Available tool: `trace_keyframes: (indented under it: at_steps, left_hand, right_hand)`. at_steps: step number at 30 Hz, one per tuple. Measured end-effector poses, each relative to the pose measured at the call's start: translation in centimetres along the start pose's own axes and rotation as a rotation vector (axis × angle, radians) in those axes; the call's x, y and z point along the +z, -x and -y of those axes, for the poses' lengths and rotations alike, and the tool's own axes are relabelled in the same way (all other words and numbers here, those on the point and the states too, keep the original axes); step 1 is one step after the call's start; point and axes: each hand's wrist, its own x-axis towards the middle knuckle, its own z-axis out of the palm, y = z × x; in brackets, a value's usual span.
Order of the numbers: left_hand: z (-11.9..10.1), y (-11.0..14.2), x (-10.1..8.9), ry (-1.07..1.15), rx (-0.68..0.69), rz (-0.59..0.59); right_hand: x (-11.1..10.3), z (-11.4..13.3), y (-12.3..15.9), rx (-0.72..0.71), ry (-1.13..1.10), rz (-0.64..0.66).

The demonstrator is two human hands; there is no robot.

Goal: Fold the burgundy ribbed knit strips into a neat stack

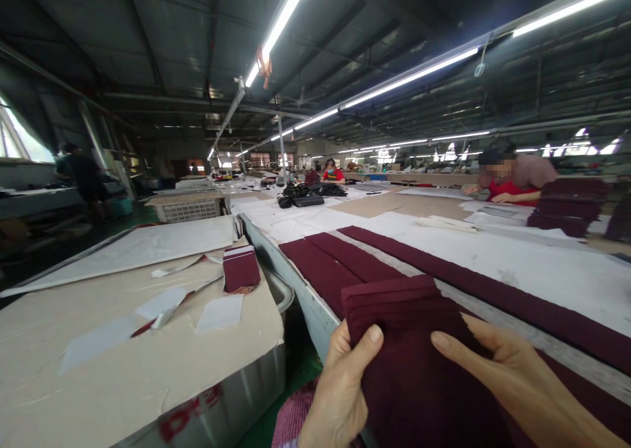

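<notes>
A stack of maroon fabric pieces (419, 369), its upper edges fanned into several layers, is held up in front of me. My left hand (348, 369) grips its left side, thumb across the front. On the right side my right hand (497, 356) pinches the stack, thumb on the face and fingers behind, hidden by the cloth. Beyond the hands, long maroon fabric strips (365, 257) lie flat on the white-covered table (394, 228). Another long maroon strip (468, 277) runs beside them, with a pale gap between.
To the left, a cardboard-topped bin (162, 330) carries paper scraps (220, 313) and a small maroon fabric bundle (240, 268). Black items (305, 195) lie farther down the table. A co-worker (513, 172) leans over the right side near maroon stacks (566, 205); another person (332, 172) is farther back.
</notes>
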Motion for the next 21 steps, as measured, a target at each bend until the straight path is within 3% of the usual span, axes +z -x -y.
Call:
trace_keyframes:
  at_steps: [4,21]
  left_hand:
    - [-0.71,-0.26,0.27,0.047,-0.038,0.019]
    - [-0.32,-0.83,0.08,0.127,-0.147,0.056]
  right_hand:
    - [-0.15,-0.42,-0.11,0.111,-0.035,0.056]
    - [-0.09,-0.86,-0.17,0.130,-0.077,0.065]
